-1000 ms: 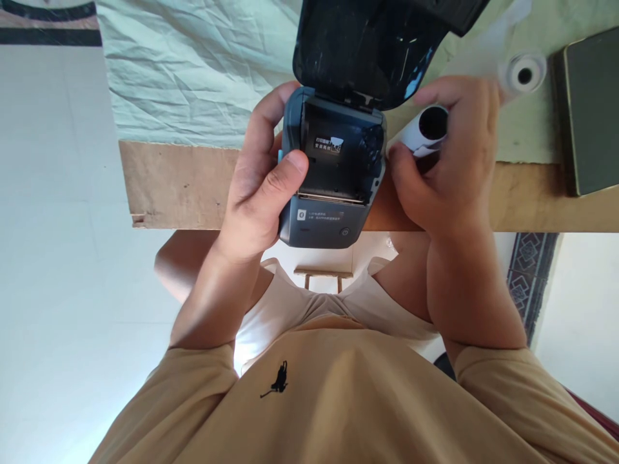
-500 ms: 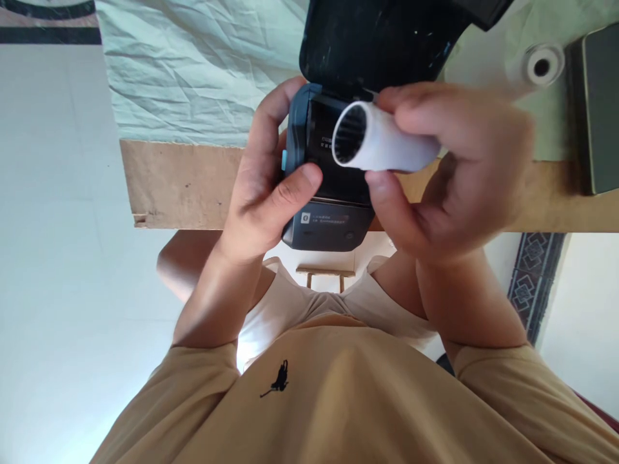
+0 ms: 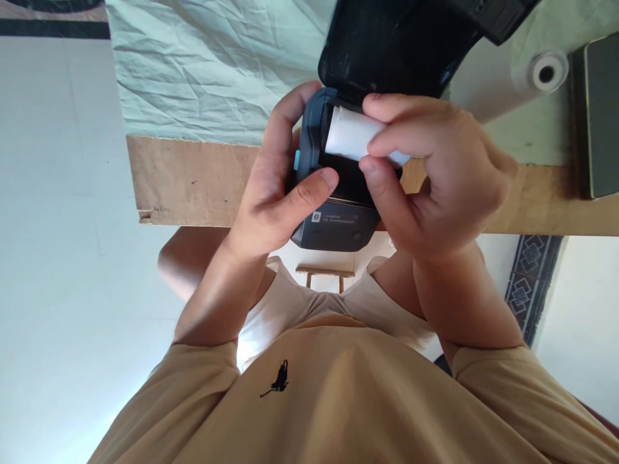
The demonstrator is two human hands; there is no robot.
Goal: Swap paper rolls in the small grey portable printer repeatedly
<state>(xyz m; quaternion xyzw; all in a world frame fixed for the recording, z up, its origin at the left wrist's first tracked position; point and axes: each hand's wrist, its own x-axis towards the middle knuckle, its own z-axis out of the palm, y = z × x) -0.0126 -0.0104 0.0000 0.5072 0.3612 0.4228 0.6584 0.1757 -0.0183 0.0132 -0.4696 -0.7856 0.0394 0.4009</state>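
Observation:
My left hand point(image 3: 285, 187) is closed around the left side of a dark portable label printer point(image 3: 341, 225), its thumb resting over the edge of the paper bay. The printer's lid stands open, so the bay shows. Between thumb and fingers, my right hand point(image 3: 435, 167) pinches a white paper roll point(image 3: 352, 135). The roll lies crosswise in the mouth of the bay, its left end close to the bay's left wall. My right fingers hide its right part, and I cannot tell how deep it sits.
Beyond the printer is a large black object point(image 3: 382, 48) on the pale green cloth point(image 3: 207, 71). At the right lie a bigger white roll point(image 3: 503, 80) and a dark flat box point(image 3: 603, 116). The bare wooden table edge point(image 3: 188, 180) runs in front, above my legs.
The white roll has turned from its open end facing me to lying sideways, and has come down into the printer's bay. The printer and my left hand have shifted slightly right.

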